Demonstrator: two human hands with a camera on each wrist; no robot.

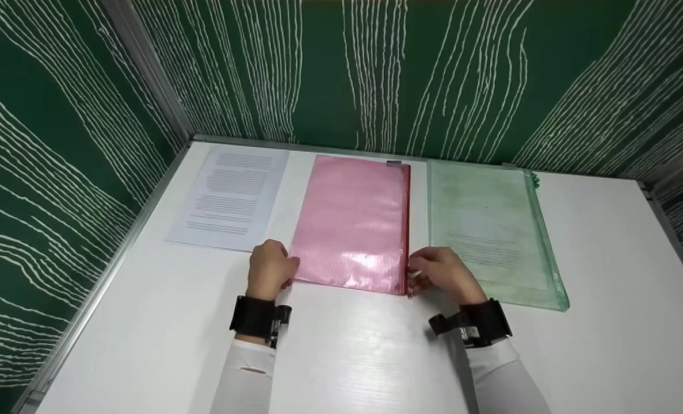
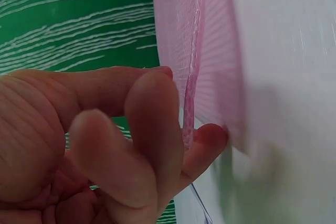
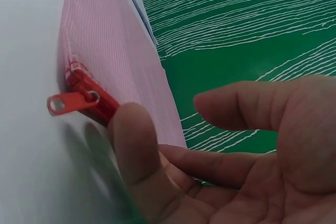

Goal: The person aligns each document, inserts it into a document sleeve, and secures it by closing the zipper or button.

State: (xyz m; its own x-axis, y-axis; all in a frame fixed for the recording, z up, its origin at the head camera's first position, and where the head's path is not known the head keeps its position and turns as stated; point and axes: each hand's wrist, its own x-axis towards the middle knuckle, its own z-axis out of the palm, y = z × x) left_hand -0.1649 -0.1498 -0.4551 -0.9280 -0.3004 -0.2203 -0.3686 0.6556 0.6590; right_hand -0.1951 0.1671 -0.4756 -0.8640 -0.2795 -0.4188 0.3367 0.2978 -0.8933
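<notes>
A pink zipper document folder lies flat in the middle of the white table. Its red zipper strip runs down the right side, and the red zipper pull hangs at the near right corner. At the folder's near left corner, my left hand pinches the edge, one finger tucked beneath it in the left wrist view. My right hand is beside the zipper edge. A fingertip touches that edge, while the thumb stands apart from it.
To the left lies a printed sheet of paper. A green zipper folder, with printed paper showing through, lies right of the pink one. Green panels with white wavy lines rise behind the table and at its sides.
</notes>
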